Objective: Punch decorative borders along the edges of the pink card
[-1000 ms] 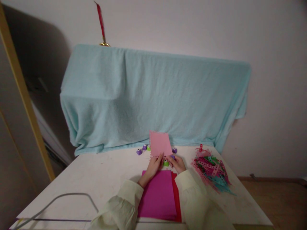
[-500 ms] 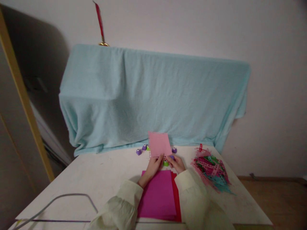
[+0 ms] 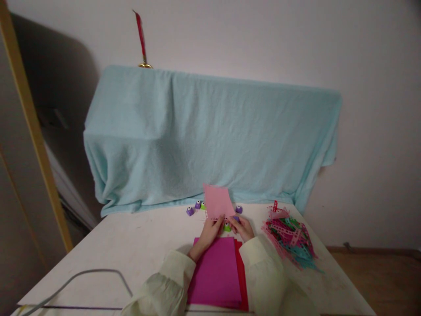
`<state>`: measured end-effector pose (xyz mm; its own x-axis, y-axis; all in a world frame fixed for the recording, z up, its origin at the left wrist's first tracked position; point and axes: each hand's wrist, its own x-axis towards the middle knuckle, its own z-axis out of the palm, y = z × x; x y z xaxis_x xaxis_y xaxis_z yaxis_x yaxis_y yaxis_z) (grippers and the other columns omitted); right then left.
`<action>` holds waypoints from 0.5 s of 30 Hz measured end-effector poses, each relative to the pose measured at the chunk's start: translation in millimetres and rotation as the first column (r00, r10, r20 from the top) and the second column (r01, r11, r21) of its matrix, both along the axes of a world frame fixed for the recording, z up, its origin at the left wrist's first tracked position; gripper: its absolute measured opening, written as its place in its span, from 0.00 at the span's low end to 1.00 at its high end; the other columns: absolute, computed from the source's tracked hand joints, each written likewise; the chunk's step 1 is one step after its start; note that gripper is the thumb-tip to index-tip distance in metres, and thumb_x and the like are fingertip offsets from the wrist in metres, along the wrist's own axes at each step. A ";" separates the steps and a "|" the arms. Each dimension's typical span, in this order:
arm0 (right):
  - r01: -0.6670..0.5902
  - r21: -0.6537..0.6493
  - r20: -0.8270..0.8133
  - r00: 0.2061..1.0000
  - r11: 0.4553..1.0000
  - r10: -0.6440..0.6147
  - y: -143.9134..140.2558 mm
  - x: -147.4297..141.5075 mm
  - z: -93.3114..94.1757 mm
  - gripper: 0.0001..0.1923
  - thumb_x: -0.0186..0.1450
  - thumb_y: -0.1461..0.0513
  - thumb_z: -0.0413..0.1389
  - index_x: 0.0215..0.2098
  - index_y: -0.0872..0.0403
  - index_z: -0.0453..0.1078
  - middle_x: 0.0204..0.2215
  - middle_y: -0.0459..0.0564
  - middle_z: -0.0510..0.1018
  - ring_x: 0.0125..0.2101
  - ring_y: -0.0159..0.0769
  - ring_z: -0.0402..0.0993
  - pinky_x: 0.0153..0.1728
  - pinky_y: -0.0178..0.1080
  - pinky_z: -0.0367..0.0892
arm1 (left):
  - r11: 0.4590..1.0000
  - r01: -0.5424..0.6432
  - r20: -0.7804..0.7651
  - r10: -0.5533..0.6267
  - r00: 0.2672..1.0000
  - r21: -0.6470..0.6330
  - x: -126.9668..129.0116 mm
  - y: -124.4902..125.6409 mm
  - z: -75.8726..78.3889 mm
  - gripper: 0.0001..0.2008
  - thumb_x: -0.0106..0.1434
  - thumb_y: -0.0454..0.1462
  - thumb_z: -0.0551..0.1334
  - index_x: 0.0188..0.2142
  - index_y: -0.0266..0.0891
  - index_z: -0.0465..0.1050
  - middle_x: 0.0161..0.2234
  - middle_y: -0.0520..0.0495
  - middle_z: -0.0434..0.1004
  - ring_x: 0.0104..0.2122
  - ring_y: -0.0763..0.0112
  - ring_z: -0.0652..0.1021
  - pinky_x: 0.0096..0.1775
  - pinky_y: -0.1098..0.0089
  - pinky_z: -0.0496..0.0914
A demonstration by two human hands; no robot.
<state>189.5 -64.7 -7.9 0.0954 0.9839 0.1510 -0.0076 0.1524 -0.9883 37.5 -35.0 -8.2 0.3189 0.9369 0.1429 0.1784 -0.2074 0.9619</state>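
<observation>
A pink sheet of paper (image 3: pixel 219 202) with punched holes along its left and near edges stands out in front of me, above the table. My left hand (image 3: pixel 211 230) pinches its near edge between thumb and fingers. At the sheet's near right corner, my right hand (image 3: pixel 243 228) is closed around a small purple craft punch (image 3: pixel 236 218), partly hidden by the fingers. Between my hands sits a green punch (image 3: pixel 227 227). Under my wrists lies a stack of magenta paper (image 3: pixel 215 272), with red sheets (image 3: pixel 242 281) showing at its right side.
More small punches, purple (image 3: pixel 190 211) and green (image 3: pixel 203 205), stand left of the pink sheet; another purple punch (image 3: pixel 239 209) is right of it. Colourful punched paper strips (image 3: pixel 291 235) lie heaped at right. A light-blue cloth (image 3: pixel 210 131) hangs behind. A grey cable (image 3: pixel 95 270) crosses the front left.
The view has shifted slightly, so the scene sits a little lower. The pink sheet's far edge has tilted slightly left. Both hands keep nearly the same grip.
</observation>
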 end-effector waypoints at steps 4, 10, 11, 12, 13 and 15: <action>-0.012 0.034 -0.033 0.999 0.999 0.013 -0.3 0.5 1.0 0.20 0.58 0.47 0.56 0.27 0.57 0.71 0.19 0.44 0.68 0.15 0.25 0.55 0.17 0.32 0.50 | 1.000 0.019 -0.014 -0.019 1.000 0.005 -0.8 1.2 -3.1 0.27 0.61 0.54 0.48 0.20 0.35 0.65 0.17 0.52 0.64 0.19 0.75 0.63 0.24 0.73 0.54; -0.027 0.082 -0.045 0.999 0.996 0.031 -0.7 1.0 5.6 0.24 0.59 0.44 0.52 0.29 0.57 0.71 0.19 0.45 0.67 0.14 0.25 0.54 0.16 0.33 0.50 | 0.997 0.070 -0.006 -0.070 0.998 -0.034 -1.0 -0.5 -1.0 0.24 0.61 0.52 0.50 0.21 0.35 0.66 0.17 0.51 0.65 0.19 0.74 0.64 0.23 0.74 0.55; -0.024 0.082 -0.042 0.999 0.996 0.027 -0.7 1.0 6.0 0.24 0.59 0.43 0.52 0.29 0.56 0.70 0.18 0.45 0.67 0.14 0.25 0.54 0.16 0.33 0.50 | 0.996 0.080 -0.007 -0.080 0.997 -0.041 -0.9 -0.9 -0.5 0.24 0.61 0.52 0.50 0.21 0.35 0.66 0.17 0.51 0.65 0.19 0.74 0.64 0.23 0.74 0.55; -0.020 0.081 -0.039 0.999 0.996 0.023 -0.5 1.0 6.1 0.24 0.58 0.43 0.52 0.29 0.56 0.70 0.18 0.45 0.67 0.14 0.25 0.55 0.16 0.33 0.50 | 0.995 0.088 -0.008 -0.089 0.996 -0.044 -0.9 -1.3 -0.1 0.24 0.61 0.52 0.50 0.21 0.35 0.66 0.17 0.51 0.65 0.19 0.74 0.64 0.23 0.74 0.55; -0.014 0.080 -0.039 0.999 0.997 0.017 -0.4 1.1 6.1 0.25 0.58 0.42 0.52 0.28 0.56 0.70 0.18 0.45 0.68 0.14 0.26 0.55 0.16 0.33 0.50 | 0.995 0.093 -0.008 -0.093 0.996 -0.044 -0.9 -1.6 0.2 0.24 0.61 0.52 0.50 0.21 0.35 0.66 0.17 0.51 0.65 0.19 0.74 0.64 0.23 0.73 0.55; -0.002 0.074 -0.045 0.999 0.997 0.006 -0.1 1.6 5.4 0.25 0.57 0.42 0.52 0.28 0.55 0.69 0.17 0.45 0.68 0.14 0.26 0.55 0.16 0.33 0.50 | 0.995 0.089 -0.004 -0.089 0.996 -0.042 -1.0 -1.7 0.3 0.24 0.61 0.52 0.50 0.21 0.35 0.66 0.17 0.51 0.65 0.19 0.74 0.64 0.23 0.73 0.55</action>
